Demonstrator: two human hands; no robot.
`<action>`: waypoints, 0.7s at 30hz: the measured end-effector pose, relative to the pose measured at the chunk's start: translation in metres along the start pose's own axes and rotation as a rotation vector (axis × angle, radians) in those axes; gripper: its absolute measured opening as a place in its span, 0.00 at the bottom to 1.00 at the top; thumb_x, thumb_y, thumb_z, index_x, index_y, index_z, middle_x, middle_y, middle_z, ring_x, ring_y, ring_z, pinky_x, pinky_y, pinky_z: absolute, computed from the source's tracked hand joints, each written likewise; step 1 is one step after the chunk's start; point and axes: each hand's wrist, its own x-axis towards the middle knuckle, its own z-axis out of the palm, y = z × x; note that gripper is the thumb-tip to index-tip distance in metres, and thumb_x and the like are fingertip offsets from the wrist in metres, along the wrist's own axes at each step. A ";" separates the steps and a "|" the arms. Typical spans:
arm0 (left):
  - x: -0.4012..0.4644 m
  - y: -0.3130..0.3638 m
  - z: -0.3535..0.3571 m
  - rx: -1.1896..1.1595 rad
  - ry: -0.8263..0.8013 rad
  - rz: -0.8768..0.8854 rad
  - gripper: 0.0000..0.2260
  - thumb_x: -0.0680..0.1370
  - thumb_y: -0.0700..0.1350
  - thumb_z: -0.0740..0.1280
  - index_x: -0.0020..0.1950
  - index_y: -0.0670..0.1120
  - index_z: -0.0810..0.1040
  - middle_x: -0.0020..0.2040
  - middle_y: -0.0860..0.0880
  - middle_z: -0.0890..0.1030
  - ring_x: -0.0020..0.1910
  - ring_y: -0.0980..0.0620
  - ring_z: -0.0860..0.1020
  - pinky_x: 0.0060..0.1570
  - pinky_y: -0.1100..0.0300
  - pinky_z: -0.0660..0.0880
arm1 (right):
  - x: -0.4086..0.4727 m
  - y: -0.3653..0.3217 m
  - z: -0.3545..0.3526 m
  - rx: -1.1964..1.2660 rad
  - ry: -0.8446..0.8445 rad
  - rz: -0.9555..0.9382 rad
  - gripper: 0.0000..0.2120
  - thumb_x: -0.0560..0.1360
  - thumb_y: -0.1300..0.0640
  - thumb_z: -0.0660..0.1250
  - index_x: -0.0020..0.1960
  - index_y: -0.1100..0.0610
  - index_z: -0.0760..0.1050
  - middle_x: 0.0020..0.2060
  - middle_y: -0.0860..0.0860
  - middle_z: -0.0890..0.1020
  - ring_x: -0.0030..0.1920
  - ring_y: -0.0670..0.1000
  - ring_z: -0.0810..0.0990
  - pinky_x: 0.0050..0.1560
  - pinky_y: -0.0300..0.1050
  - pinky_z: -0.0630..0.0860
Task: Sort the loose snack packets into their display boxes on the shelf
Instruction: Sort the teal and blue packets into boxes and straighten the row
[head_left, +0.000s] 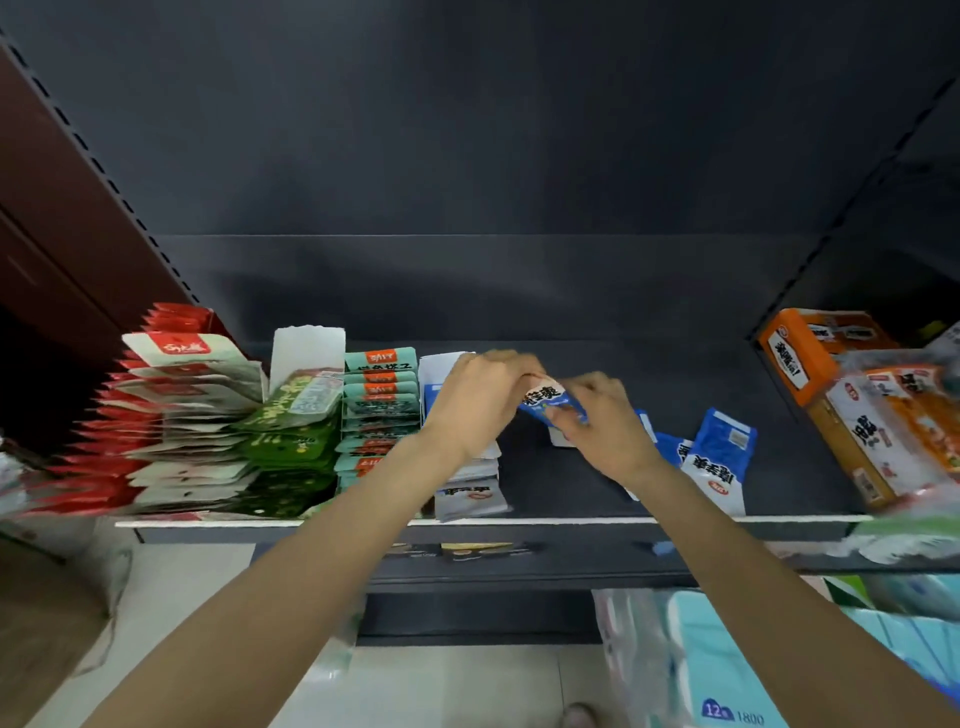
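Head view, nearest first: two bare forearms reach up over the shelf (571, 521) front edge. Loose blue-and-white packets (719, 457) lie near that edge, right of centre. Mid-shelf, both hands pinch one blue-and-white snack packet (546, 399): the left hand (480, 402) curls closed on its left end, the right hand (602, 421) grips its right end. Just left, a display box (441, 384) holds matching packets, beside teal (382, 410), green (296, 431) and red-and-white stacks (182, 410). An orange box (810, 353) sits at the right end.
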 end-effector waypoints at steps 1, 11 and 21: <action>-0.004 -0.002 -0.006 -0.032 0.055 0.023 0.10 0.78 0.46 0.60 0.49 0.46 0.81 0.44 0.49 0.83 0.45 0.47 0.79 0.50 0.53 0.72 | -0.002 -0.010 -0.002 -0.003 0.063 -0.045 0.16 0.78 0.56 0.63 0.64 0.58 0.74 0.55 0.54 0.74 0.57 0.53 0.68 0.57 0.45 0.69; -0.041 -0.030 -0.072 -0.130 0.169 0.079 0.08 0.75 0.47 0.68 0.48 0.44 0.82 0.42 0.51 0.82 0.41 0.54 0.80 0.43 0.55 0.76 | 0.011 -0.090 0.015 0.453 0.076 -0.143 0.04 0.72 0.63 0.71 0.45 0.64 0.82 0.35 0.57 0.79 0.37 0.55 0.75 0.38 0.46 0.69; -0.076 -0.037 -0.039 0.226 -0.298 0.066 0.17 0.79 0.38 0.59 0.67 0.49 0.73 0.52 0.44 0.81 0.46 0.42 0.79 0.43 0.48 0.77 | 0.008 -0.081 0.039 0.177 -0.094 -0.080 0.22 0.70 0.77 0.62 0.57 0.59 0.80 0.57 0.54 0.81 0.60 0.52 0.77 0.62 0.43 0.72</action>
